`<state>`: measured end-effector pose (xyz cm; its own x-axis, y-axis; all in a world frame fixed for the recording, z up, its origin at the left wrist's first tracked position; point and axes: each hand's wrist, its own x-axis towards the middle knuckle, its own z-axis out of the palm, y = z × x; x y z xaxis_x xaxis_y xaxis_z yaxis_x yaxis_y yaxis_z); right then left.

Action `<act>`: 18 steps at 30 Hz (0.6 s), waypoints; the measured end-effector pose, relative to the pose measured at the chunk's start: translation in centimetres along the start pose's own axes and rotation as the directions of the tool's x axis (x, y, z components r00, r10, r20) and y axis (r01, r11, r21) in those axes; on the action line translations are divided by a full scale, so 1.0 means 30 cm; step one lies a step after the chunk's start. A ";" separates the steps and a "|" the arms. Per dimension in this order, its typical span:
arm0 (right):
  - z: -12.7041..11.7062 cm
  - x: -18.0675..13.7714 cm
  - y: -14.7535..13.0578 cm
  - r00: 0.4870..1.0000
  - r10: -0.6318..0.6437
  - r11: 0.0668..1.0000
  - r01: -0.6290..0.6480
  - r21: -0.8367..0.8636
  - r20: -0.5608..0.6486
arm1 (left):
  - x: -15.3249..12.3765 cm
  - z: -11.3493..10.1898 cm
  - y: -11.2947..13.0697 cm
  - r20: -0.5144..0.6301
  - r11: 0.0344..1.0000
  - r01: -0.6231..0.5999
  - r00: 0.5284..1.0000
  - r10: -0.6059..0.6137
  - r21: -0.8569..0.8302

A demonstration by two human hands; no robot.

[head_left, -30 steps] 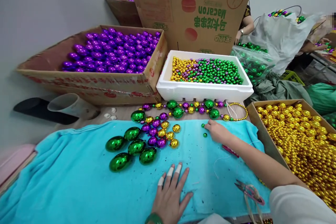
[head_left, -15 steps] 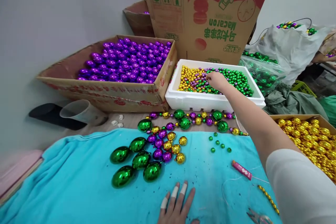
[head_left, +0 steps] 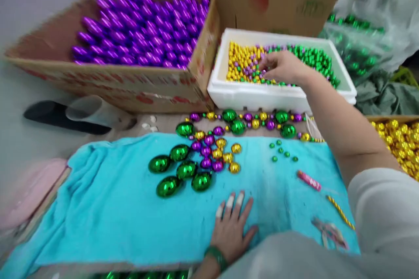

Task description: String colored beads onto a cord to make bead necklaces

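My left hand [head_left: 231, 231] lies flat on the turquoise towel [head_left: 124, 222], fingers spread, white tape on several fingertips and a green bangle at the wrist. My right hand [head_left: 281, 67] is over the white foam box [head_left: 255, 96], its bent fingers drawn together among small purple beads [head_left: 250, 67]; whatever they pinch is too small to make out. Gold beads [head_left: 244, 54] fill the box's left side and green beads [head_left: 317, 61] its right. On the towel are big green ovals [head_left: 186, 170], purple balls [head_left: 206, 151], gold balls [head_left: 227, 157] and several small green beads [head_left: 286, 154].
A carton of purple ovals [head_left: 144, 30] stands at the back left. Behind the towel lies a strung bead garland [head_left: 238, 127]. Pliers [head_left: 329, 231], a pink tube [head_left: 309, 180] and a gold bead strip [head_left: 340, 212] lie right. Gold balls [head_left: 401, 144] fill another carton.
The view has tilted down and come closer, revealing the towel's near edge and my left wrist. My right hand stays at the foam box, turned slightly; my left hand remains flat on the towel.
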<state>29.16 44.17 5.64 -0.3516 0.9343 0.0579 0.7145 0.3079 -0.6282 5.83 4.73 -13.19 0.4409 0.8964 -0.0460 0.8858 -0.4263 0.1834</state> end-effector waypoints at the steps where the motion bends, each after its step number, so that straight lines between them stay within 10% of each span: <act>1: 0.023 -0.072 -0.011 0.996 0.008 0.998 -0.014 0.068 0.091 | 0.006 -0.015 0.001 0.031 1.000 0.010 0.999 -0.010 -0.017; 6: 0.210 -0.423 -0.014 0.875 -0.152 0.981 0.191 -0.039 0.459 | 0.029 -0.050 0.025 0.081 0.997 0.030 0.996 -0.024 -0.067; 10: 0.352 -0.597 0.019 0.866 -0.072 0.896 0.274 -0.349 0.496 | 0.017 -0.063 0.032 0.025 0.999 0.018 1.000 -0.017 -0.038; 14: 0.383 -0.629 -0.008 0.861 -0.107 0.806 0.368 -0.464 0.498 | 0.000 -0.050 0.012 -0.042 1.000 0.006 0.999 -0.005 0.017; 18: 0.246 -0.473 -0.084 0.891 -0.252 0.796 0.413 -0.442 0.378 | -0.005 0.001 -0.012 -0.059 0.997 0.006 0.998 -0.001 0.071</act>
<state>27.89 28.81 0.69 -0.7221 0.6868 -0.0828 0.6910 0.7104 -0.1333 5.47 4.76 -13.28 0.4304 0.9026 0.0122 0.8962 -0.4289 0.1133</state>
